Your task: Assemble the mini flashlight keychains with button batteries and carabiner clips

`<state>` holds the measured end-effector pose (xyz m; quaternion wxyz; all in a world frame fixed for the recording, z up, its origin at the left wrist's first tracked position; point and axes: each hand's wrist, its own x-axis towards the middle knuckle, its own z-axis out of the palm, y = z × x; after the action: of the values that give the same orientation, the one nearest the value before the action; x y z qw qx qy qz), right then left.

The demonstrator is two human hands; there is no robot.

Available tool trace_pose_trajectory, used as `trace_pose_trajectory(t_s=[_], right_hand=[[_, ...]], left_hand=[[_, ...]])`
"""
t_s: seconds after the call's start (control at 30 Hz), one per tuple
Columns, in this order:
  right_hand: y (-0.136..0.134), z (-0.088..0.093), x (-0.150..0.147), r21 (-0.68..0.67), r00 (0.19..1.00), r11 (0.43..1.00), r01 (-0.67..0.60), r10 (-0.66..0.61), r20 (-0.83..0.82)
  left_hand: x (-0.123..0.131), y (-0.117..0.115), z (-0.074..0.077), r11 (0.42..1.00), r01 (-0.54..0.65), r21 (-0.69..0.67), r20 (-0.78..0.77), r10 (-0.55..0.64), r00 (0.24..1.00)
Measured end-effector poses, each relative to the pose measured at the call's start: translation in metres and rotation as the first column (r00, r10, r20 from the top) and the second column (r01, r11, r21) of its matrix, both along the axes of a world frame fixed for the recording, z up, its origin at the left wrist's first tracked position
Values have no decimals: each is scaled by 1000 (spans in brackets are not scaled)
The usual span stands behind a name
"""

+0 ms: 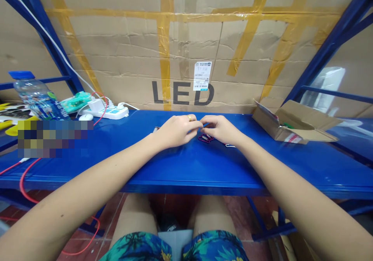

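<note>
Closest to you, your blue-and-green patterned shorts show over the red tiled floor. Past your knees comes the front edge of the blue bench, and a red cable hangs over it on your left.

A silvery clip lies by your right wrist, and a small cluster of dark red clips lies on the bench just on the near side of your right fingers. Your right hand and left hand, which wears a gold-coloured ring, meet at the fingertips above the bench. The grip of each is narrow, finger and thumb drawn close; you cannot tell from here whether either pinches something small.

To the right stands an open cardboard box, its flaps spread. To the left are a blue-capped bottle and, farther back, a white power strip with plugs in it. Behind everything rises a large taped cardboard panel, printed "LED", with a white label.
</note>
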<state>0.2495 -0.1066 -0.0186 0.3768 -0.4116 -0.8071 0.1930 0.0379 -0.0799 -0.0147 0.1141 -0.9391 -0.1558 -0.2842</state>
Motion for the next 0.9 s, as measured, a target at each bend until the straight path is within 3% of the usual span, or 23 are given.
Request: trace_pose_trajectory(t_s=[0.2,0.5,0.67,0.9], right_hand=[[0,0,-1,-37,999,999,36,-37,-22],[0,-2,-1,-86,999,995,43,-43,8],[1,-2,-1,-95,999,994,46,-43,28],[1,-2,0,-94,999,994,46,-43,31]], left_hand=[[-7,15,5,997,24,-74,118,-15,993],[-25,38,7,986,-115,-123,-297,74,952],[-19,35,2,984,-177,-12,-355,161,921],[-14,33,1,978,-205,42,-366,207,908]])
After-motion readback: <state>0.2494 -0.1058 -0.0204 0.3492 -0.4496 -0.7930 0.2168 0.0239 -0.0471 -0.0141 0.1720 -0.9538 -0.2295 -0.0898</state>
